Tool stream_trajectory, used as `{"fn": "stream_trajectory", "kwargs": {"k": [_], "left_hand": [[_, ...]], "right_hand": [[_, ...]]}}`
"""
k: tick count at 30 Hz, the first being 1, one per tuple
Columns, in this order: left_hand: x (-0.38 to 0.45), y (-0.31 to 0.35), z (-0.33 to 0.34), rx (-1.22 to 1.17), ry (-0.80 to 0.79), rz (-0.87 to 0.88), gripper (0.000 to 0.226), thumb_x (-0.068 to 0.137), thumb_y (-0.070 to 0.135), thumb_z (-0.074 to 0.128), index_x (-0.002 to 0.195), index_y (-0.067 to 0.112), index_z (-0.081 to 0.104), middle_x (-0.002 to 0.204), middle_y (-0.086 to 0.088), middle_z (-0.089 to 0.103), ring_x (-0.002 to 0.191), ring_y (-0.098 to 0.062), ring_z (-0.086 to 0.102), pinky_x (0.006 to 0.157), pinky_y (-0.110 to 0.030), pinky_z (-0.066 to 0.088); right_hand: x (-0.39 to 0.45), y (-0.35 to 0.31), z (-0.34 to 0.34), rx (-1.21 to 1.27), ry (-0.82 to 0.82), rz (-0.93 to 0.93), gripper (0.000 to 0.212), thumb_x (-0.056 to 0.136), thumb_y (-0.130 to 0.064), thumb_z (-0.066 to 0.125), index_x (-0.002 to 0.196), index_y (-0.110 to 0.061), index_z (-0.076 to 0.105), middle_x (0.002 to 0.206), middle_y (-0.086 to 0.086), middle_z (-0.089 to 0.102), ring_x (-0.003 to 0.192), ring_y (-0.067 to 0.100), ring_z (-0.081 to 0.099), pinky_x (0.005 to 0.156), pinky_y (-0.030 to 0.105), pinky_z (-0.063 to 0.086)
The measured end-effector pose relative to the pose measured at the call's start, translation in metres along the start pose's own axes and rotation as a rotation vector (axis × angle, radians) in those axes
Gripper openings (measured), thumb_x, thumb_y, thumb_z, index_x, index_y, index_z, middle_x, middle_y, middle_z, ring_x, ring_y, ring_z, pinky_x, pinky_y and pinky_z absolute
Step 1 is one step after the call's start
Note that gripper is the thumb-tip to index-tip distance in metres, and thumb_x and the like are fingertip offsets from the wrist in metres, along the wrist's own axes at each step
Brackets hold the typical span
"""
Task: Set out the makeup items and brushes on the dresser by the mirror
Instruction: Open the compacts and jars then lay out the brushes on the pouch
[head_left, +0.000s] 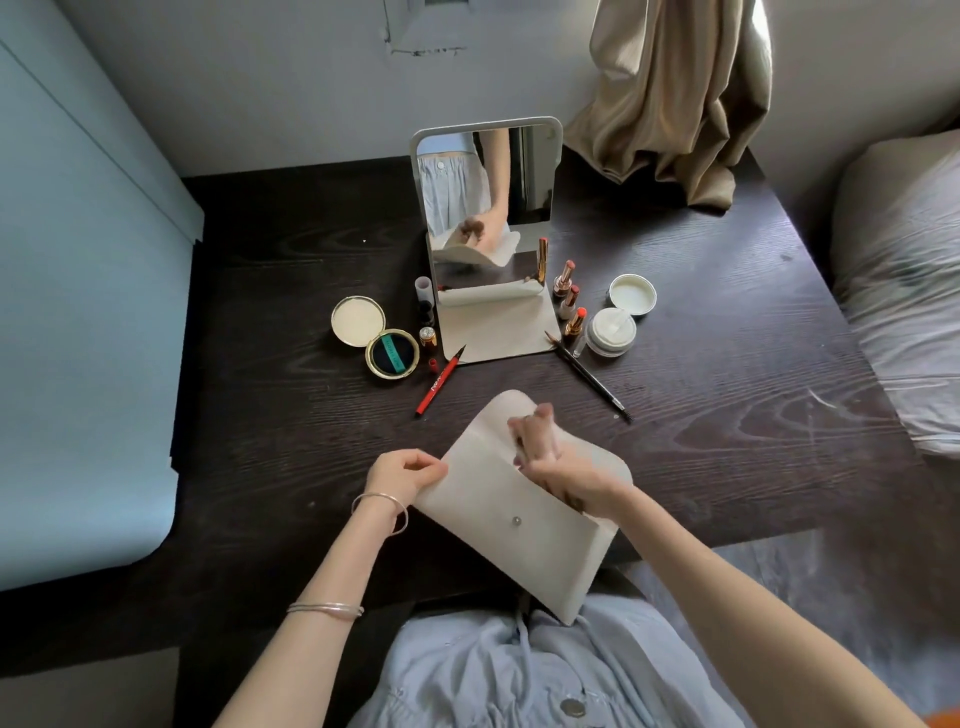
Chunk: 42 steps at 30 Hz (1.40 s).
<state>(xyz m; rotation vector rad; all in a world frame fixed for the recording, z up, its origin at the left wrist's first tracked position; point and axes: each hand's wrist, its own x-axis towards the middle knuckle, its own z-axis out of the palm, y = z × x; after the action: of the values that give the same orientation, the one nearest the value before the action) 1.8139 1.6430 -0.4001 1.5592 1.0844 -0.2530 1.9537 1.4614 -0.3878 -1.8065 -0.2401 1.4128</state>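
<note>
Down in front of the mirror (488, 208), the left hand (402, 470) pinches the edge of a pale pouch (514, 514) over the dark surface (260, 312). The right hand (558, 467) grips blurry brushes (535, 428) at the pouch's mouth. Lipsticks (569, 299) stand just right of the mirror, and a red pen (439, 382) lies by its base.

My right hand (563, 470) is motion-blurred above the pouch (519, 499), so I can't tell what its fingers hold, perhaps brushes. The pouch's near corner hides behind my dress (519, 670), itself cut off below.
</note>
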Motion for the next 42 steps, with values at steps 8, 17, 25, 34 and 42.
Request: {"fn": "stream_trajectory", "kwargs": {"k": [8, 17, 25, 34, 42], "left_hand": [[-0.004, -0.039, 0.009, -0.118, 0.097, -0.137, 0.01, 0.082, 0.008, 0.063, 0.075, 0.015, 0.067, 0.083, -0.009, 0.067, 0.08, -0.022, 0.059, 0.074, -0.035, 0.048], [0.004, -0.036, 0.036, -0.384, 0.312, -0.207, 0.01, 0.081, 0.015, 0.06, 0.072, 0.019, 0.061, 0.081, -0.011, 0.065, 0.079, -0.028, 0.059, 0.074, -0.044, 0.051], [-0.005, -0.023, 0.056, -0.204, 0.322, -0.188, 0.006, 0.086, 0.011, 0.056, 0.088, 0.007, 0.06, 0.071, 0.0, 0.057, 0.078, -0.023, 0.054, 0.071, -0.032, 0.043], [-0.006, -0.034, 0.044, 0.02, 0.212, -0.18, 0.02, 0.079, 0.017, 0.067, 0.065, 0.025, 0.055, 0.066, 0.006, 0.061, 0.082, -0.03, 0.066, 0.077, -0.046, 0.056], [-0.016, -0.023, 0.037, 0.401, 0.235, -0.045, 0.044, 0.077, 0.033, 0.072, 0.109, 0.022, 0.044, 0.102, 0.007, 0.056, 0.092, -0.02, 0.06, 0.074, -0.033, 0.049]], "right_hand": [[-0.02, -0.045, -0.032, -0.107, 0.231, -0.242, 0.027, 0.072, 0.009, 0.06, 0.066, -0.017, 0.057, 0.063, -0.007, 0.056, 0.06, 0.006, 0.051, 0.064, 0.024, 0.045], [-0.019, -0.025, -0.025, -0.133, 0.241, -0.097, 0.013, 0.07, 0.0, 0.06, 0.082, 0.006, 0.063, 0.066, 0.006, 0.06, 0.065, 0.018, 0.058, 0.072, 0.038, 0.052], [-0.01, 0.015, -0.008, -0.077, 0.255, 0.085, 0.01, 0.066, -0.013, 0.06, 0.068, -0.003, 0.062, 0.062, 0.005, 0.056, 0.06, 0.017, 0.053, 0.062, 0.028, 0.044], [-0.007, 0.017, -0.014, -0.086, 0.243, 0.154, 0.014, 0.062, -0.019, 0.057, 0.066, -0.006, 0.059, 0.06, 0.005, 0.057, 0.057, 0.018, 0.053, 0.06, 0.027, 0.045], [0.003, 0.004, -0.024, -0.053, 0.377, 0.009, 0.023, 0.061, -0.022, 0.06, 0.084, -0.018, 0.056, 0.077, -0.001, 0.055, 0.076, 0.017, 0.052, 0.067, 0.03, 0.041]]}}
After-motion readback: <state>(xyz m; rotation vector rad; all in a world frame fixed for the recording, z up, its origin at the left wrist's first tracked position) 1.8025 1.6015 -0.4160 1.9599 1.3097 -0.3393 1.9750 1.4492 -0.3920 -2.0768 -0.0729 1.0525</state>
